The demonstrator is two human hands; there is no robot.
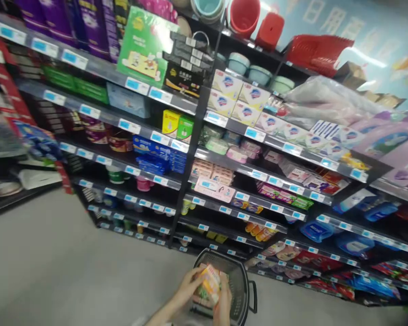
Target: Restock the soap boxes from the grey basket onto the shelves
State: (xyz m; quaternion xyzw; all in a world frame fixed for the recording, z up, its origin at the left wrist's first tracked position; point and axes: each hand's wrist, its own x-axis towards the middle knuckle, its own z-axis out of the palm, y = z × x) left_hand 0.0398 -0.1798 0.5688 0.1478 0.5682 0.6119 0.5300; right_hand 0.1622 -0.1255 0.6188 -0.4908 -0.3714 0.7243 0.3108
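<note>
At the bottom of the view both my hands grip a small orange-and-white packet (210, 284). My left hand (186, 288) wraps the packet's left side with curled fingers. My right hand (223, 302) holds it from the lower right. The packet hovers just over the open top of a dark grey shopping basket (240, 277) that stands on the floor in front of the shelves. The image is blurred by motion, so the packet's print is unreadable.
A long black shop shelving unit (197, 136) runs across the view, stocked with soap boxes (238, 97), blue packs (158, 156) and detergent bottles (353, 242). Red tubs (245, 16) sit on top. Grey floor (54, 262) spreads to the left.
</note>
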